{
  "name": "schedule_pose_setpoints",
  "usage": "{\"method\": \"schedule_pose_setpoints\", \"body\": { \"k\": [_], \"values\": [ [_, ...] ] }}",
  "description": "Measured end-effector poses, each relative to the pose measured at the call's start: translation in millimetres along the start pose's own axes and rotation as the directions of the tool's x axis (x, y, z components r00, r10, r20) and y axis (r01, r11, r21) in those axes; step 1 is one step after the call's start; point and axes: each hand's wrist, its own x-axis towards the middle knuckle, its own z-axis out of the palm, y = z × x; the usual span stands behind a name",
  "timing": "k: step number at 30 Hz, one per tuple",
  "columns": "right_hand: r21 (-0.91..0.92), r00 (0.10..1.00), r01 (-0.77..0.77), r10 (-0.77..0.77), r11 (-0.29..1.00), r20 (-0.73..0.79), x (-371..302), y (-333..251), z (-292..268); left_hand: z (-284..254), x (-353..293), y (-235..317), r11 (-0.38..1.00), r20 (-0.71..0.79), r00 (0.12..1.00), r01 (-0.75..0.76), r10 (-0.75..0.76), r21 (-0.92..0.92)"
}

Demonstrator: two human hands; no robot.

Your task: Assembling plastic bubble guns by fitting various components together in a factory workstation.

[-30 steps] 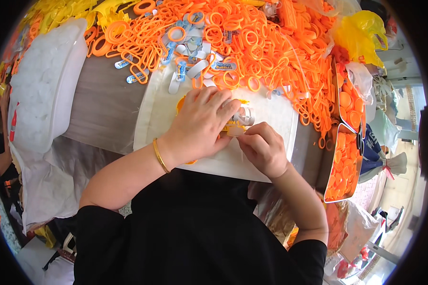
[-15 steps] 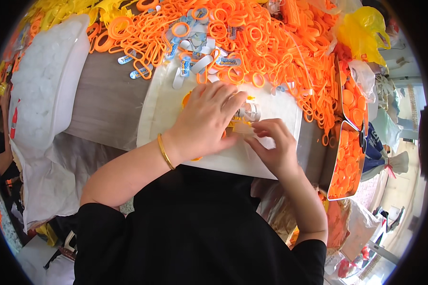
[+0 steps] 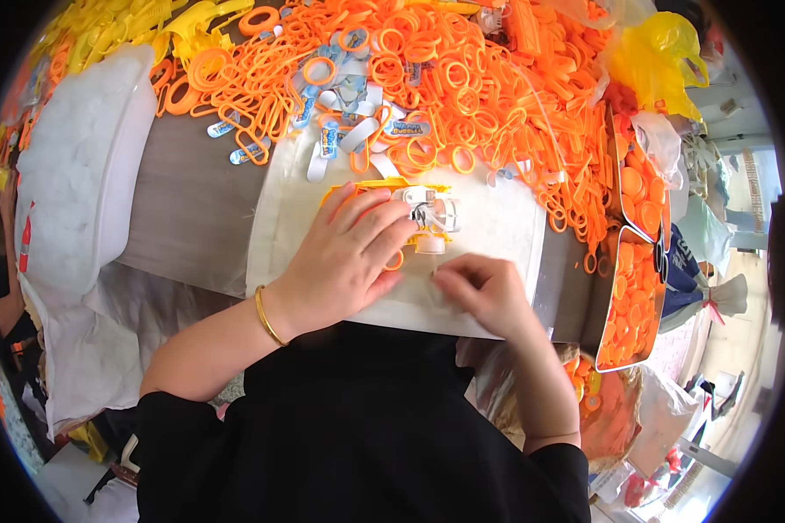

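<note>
On a white board (image 3: 484, 218) lies a yellow plastic toy housing (image 3: 384, 184) with a white and clear mechanism (image 3: 440, 213) and thin dark wires in it. My left hand (image 3: 355, 240) spreads over the housing's left part and holds it against the board, covering much of it. A short translucent white cap (image 3: 430, 244) sits at the housing's near side. Closer to me and to the right, my right hand (image 3: 484, 288) is curled, thumb and fingers together, apart from the housing. Blur hides what its fingertips hold, if anything. An orange ring (image 3: 396, 260) shows beside my left thumb.
Orange rings and loops (image 3: 462, 87) are heaped along the far side, with blue and white labels (image 3: 330, 139) among them. A white tub (image 3: 78, 157) of translucent pieces stands left. Trays of orange discs (image 3: 630, 301) stand right. Yellow parts (image 3: 122, 30) lie far left.
My right hand has left the mechanism and moved toward me, its fingers now curled. My left hand has slid left and nearer, baring more of the yellow housing and its mechanism.
</note>
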Motion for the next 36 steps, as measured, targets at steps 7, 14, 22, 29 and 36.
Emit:
{"method": "schedule_pose_setpoints", "body": {
  "k": [7,14,22,29,36],
  "values": [
    [-0.557,0.674,0.619,-0.738,0.554,0.016,44,-39,-9,-6,2,5,0.999,0.021,0.999,-0.041,0.04,0.025],
    [-0.564,0.572,0.719,-0.807,0.405,0.149,57,-17,-14,0,0,5,1.0,-0.018,1.0,-0.013,0.013,-0.011],
    [-0.402,0.712,0.582,-0.682,0.707,-0.168,18,-22,-12,-4,-1,10,0.997,-0.024,1.0,0.014,-0.012,0.08],
    [0.016,0.993,-0.116,0.115,0.993,0.031,13,-6,5,1,3,0,0.997,-0.038,0.999,-0.034,0.037,0.073],
    [-0.053,1.0,-0.013,0.014,0.998,0.02,10,-10,-9,-10,6,-9,0.996,-0.025,0.997,-0.071,0.072,0.052]
  ]
}}
